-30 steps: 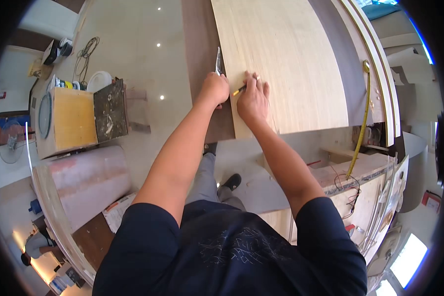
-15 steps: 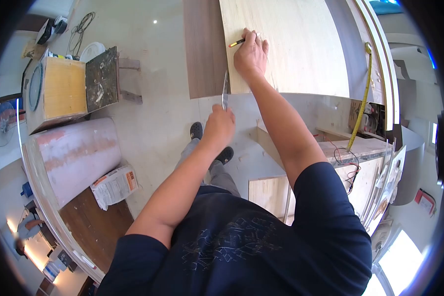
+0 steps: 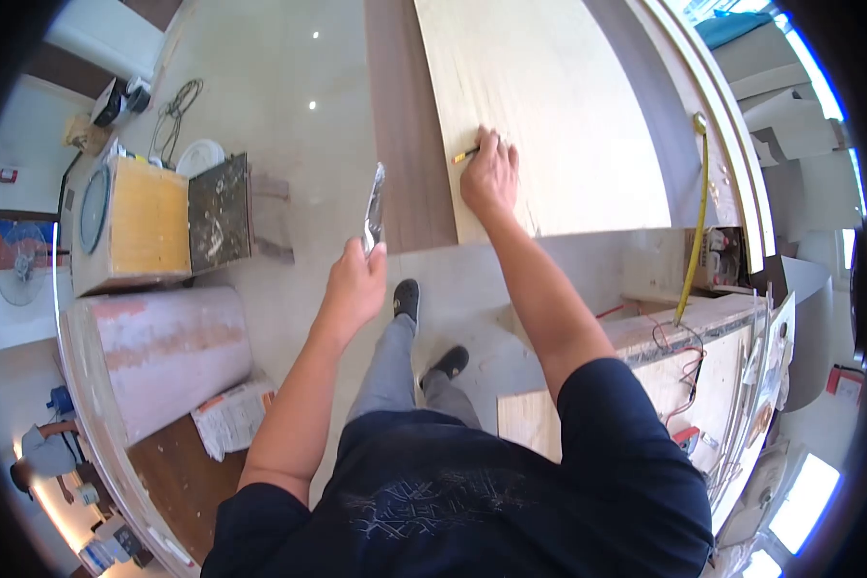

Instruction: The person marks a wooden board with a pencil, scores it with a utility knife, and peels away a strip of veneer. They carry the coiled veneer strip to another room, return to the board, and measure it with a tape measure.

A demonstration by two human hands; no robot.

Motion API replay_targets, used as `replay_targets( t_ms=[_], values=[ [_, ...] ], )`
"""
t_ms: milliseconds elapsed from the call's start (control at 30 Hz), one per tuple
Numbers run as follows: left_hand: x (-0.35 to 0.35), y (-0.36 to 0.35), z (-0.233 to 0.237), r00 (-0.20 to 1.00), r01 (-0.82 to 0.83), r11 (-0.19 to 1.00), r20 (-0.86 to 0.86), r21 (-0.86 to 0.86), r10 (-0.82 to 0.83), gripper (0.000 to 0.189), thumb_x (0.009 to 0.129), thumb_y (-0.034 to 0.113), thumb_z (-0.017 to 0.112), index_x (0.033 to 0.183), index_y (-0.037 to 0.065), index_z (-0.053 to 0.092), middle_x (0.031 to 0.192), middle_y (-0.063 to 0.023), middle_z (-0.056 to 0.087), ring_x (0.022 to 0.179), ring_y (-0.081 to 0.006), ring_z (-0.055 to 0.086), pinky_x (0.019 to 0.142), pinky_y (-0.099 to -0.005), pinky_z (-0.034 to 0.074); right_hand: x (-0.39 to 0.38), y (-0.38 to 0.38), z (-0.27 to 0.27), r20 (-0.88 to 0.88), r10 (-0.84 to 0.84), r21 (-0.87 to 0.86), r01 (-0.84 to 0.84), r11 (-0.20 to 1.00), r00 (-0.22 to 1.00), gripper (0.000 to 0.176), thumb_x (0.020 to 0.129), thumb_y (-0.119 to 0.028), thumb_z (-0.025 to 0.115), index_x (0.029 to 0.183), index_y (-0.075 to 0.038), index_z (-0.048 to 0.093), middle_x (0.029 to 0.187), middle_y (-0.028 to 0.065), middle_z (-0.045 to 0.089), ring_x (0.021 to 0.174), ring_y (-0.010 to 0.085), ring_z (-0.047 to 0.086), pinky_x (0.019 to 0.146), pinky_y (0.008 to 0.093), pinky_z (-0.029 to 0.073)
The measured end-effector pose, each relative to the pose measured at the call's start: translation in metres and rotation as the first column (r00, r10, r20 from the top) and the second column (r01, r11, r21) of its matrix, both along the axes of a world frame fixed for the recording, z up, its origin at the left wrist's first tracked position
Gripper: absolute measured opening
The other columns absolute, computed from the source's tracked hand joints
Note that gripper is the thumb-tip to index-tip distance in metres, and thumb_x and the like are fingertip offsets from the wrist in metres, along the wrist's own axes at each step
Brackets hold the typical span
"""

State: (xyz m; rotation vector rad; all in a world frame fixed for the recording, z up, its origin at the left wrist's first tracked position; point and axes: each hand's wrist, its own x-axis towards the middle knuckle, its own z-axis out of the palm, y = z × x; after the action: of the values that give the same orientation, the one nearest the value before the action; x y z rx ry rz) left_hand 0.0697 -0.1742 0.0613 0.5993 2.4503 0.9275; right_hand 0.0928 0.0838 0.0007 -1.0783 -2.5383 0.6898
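My left hand (image 3: 354,286) is closed around a slim, silvery, flat metal tool (image 3: 373,207); its exact kind I cannot tell. The tool points forward, over the floor just left of the boards. On the pale plywood sheet (image 3: 549,116) rests my right hand (image 3: 491,178), its fingers bent around a dark pencil (image 3: 465,154) whose yellowish end sticks out to the left. Under the plywood, a brown wood-grain board (image 3: 402,135) shows along the left side.
A yellow tape measure (image 3: 700,202) stretches at the right, near red and black wires (image 3: 684,371). To the left stand a wooden box (image 3: 151,217), a pinkish block-like piece (image 3: 173,352) and a white bag (image 3: 229,421). A person (image 3: 50,448) is at far left.
My left hand has moved left with the metal tool, away from the plywood's edge. My right hand still holds the pencil on the sheet. The view has shifted, so the boards appear lower.
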Motion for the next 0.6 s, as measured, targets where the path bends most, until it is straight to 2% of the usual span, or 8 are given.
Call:
replay_targets(
  t_ms=[67, 133, 200, 300, 500, 600],
  values=[
    [-0.036, 0.048, -0.011, 0.996, -0.024, 1.0, 0.086, 0.013, 0.023, 0.041, 0.099, 0.034, 0.047, 0.102, -0.007, 0.051, 0.088, -0.0299, 0.065, 0.089, -0.0502, 0.061, 0.08, -0.0528, 0.048, -0.001, -0.001, 0.0, 0.003, -0.009, 0.016, 0.009, 1.0, 1.0, 0.05, 0.093, -0.008, 0.033, 0.142, -0.003, 0.039, 0.139, 0.0129, 0.053, 0.142, 0.0246, 0.034, 0.12, 0.0436, 0.016],
    [-0.084, 0.1, -0.035, 0.996, -0.021, 0.999, 0.088, 0.041, 0.017, 0.042, 0.099, 0.033, 0.047, 0.102, -0.008, 0.05, 0.085, -0.03, 0.065, 0.08, -0.0478, 0.064, 0.073, -0.0511, 0.052, -0.001, -0.002, -0.001, 0.009, -0.015, 0.03, 0.015, 0.999, 1.0, 0.05, 0.093, -0.008, 0.033, 0.143, -0.003, 0.038, 0.138, 0.0133, 0.054, 0.142, 0.025, 0.035, 0.12, 0.0439, 0.016],
    [-0.125, 0.154, -0.006, 0.981, -0.037, 0.999, 0.193, 0.038, 0.029, 0.043, 0.1, 0.033, 0.044, 0.102, -0.01, 0.05, 0.082, -0.0301, 0.065, 0.069, -0.0427, 0.067, 0.064, -0.0476, 0.055, -0.003, -0.001, -0.003, 0.009, -0.02, 0.049, 0.02, 0.999, 1.0, 0.05, 0.093, -0.008, 0.033, 0.143, -0.002, 0.038, 0.137, 0.0138, 0.055, 0.141, 0.026, 0.036, 0.12, 0.0441, 0.017],
    [-0.205, 0.232, -0.019, 0.995, -0.068, 0.996, 0.075, 0.062, 0.064, 0.042, 0.101, 0.03, 0.04, 0.101, -0.011, 0.049, 0.08, -0.0299, 0.065, 0.059, -0.0368, 0.067, 0.057, -0.0436, 0.056, -0.003, -0.001, -0.008, 0.018, -0.022, 0.114, 0.019, 0.993, 1.0, 0.051, 0.092, -0.006, 0.038, 0.143, -0.004, 0.038, 0.135, 0.0179, 0.055, 0.137, 0.0293, 0.041, 0.117, 0.0474, 0.021],
    [-0.339, 0.359, -0.036, 0.999, -0.047, 0.998, 0.023, 0.031, 0.047, 0.039, 0.101, 0.024, 0.037, 0.106, -0.013, 0.049, 0.082, -0.0296, 0.067, 0.058, -0.0329, 0.069, 0.059, -0.0407, 0.058, -0.009, 0.005, 0.0, 0.097, 0.005, 0.078, -0.012, 0.997, 0.995, 0.051, 0.088, 0.001, 0.047, 0.138, -0.003, 0.041, 0.139, 0.0201, 0.052, 0.135, 0.0348, 0.044, 0.114, 0.0524, 0.025],
    [-0.368, 0.385, -0.029, 0.998, -0.026, 1.0, 0.057, -0.006, 0.027, 0.035, 0.098, 0.017, 0.04, 0.107, -0.016, 0.047, 0.083, -0.0296, 0.068, 0.063, -0.0316, 0.071, 0.059, -0.0389, 0.059, -0.005, 0.009, -0.004, 0.059, 0.077, 0.095, -0.083, 0.992, 0.995, 0.038, 0.087, -0.002, 0.048, 0.125, -0.003, 0.046, 0.144, 0.0176, 0.048, 0.137, 0.0372, 0.041, 0.115, 0.0532, 0.024]
  ],
)
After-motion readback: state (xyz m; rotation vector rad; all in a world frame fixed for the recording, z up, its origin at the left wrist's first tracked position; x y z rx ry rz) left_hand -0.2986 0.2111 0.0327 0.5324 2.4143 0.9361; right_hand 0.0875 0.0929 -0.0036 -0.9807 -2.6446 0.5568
